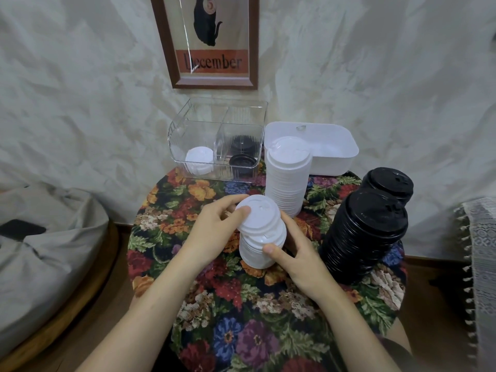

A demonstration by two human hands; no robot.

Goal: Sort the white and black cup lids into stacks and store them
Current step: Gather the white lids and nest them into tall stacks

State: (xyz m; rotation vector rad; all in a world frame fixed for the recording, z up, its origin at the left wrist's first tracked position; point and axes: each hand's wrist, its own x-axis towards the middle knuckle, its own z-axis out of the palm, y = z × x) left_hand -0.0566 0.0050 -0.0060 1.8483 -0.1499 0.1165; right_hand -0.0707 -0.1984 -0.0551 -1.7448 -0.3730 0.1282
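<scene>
A short stack of white lids [261,232] stands on the floral table [268,304]. My left hand [214,232] grips its top lid from the left, thumb on the rim. My right hand [298,253] grips the lower part of the same stack from the right. Behind it rises a taller white lid stack [288,175]. Two tall black lid stacks [365,234] [387,185] stand at the right. The clear divided bin [217,138] at the back holds white lids [199,159] in its left compartment and black lids [243,155] in its right one.
A white tub [332,146] stands behind the tall white stack, next to the clear bin. A framed picture [214,41] hangs on the wall. A grey cushion [45,237] lies at the left, a lace-covered thing [480,251] at the right. The round table's edge is near.
</scene>
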